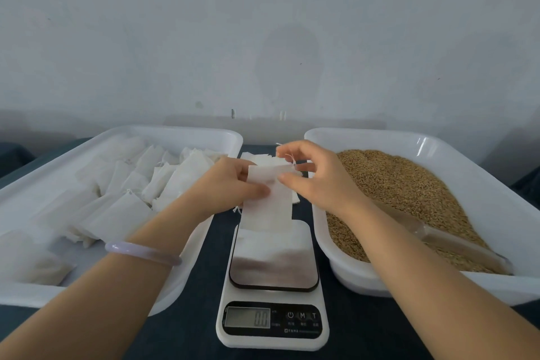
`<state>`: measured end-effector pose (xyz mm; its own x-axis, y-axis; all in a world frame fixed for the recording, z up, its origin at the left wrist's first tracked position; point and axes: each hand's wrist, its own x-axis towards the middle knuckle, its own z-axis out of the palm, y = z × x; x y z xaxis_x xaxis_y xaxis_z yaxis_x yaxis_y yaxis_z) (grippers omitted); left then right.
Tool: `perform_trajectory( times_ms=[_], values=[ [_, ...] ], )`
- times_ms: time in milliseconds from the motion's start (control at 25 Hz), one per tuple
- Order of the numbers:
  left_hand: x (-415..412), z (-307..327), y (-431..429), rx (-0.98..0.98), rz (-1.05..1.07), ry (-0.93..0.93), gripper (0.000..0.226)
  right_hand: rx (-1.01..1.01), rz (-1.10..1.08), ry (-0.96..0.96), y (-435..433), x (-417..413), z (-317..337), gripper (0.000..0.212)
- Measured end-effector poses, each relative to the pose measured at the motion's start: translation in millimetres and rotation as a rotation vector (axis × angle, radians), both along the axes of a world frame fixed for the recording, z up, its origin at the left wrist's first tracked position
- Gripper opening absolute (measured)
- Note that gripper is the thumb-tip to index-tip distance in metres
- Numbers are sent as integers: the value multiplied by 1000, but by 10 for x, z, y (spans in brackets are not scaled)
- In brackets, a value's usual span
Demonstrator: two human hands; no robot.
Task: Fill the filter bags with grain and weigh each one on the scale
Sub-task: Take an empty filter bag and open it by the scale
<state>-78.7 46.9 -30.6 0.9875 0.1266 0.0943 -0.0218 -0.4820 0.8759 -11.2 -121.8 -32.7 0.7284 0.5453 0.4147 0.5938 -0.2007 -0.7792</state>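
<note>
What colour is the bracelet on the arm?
The bracelet is pale lilac, almost white, seen best in the head view.

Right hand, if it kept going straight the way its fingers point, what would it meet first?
The right hand points left at the bag it pinches. Past that, the left hand gripping the bag's other edge would come first, probably before the left tray. Depth is unclear.
</note>
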Motion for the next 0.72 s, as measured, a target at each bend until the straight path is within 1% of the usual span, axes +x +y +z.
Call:
perform_trajectory(
  times_ms=[80, 120, 200, 320, 400, 480, 560, 600, 680, 720],
  values=[
    [-10, 6, 3, 22, -27, -2, 21, -71, 30, -20, 11, -18, -17, 29],
    [-14, 8, 5, 42, -39, 5, 19, -96, 24, -23, 12, -19, -24, 28],
    [-15, 3, 8, 65, -68, 32, 9, -92, 5, 24, -2, -11, -23, 27],
    [-20, -4, 12, 37, -105, 77, 9, -96, 19, 91, -60, 20, 0, 25],
    [-31, -8, 0, 15, -138, 82, 16, -133, 34, 77, -96, 22, 22, 25],
    [-45, 10, -12, -34, -149, 101, 22, -113, 55, 80, -119, 18, 44, 23],
    [-46, 6, -11, -39, -177, 128, 28, -83, 68, 96, -154, 17, 68, 21],
    [-53, 15, -18, -38, -181, 141, 28, -79, 71, 104, -174, 18, 78, 22],
    [-56, 18, -17, -78, -180, 166, 14, -84, 80, 115, -197, 17, 94, 27],
    [-50, 11, -14, -103, -185, 169, 15, -96, 99, 122, -191, 10, 94, 27]
  ],
)
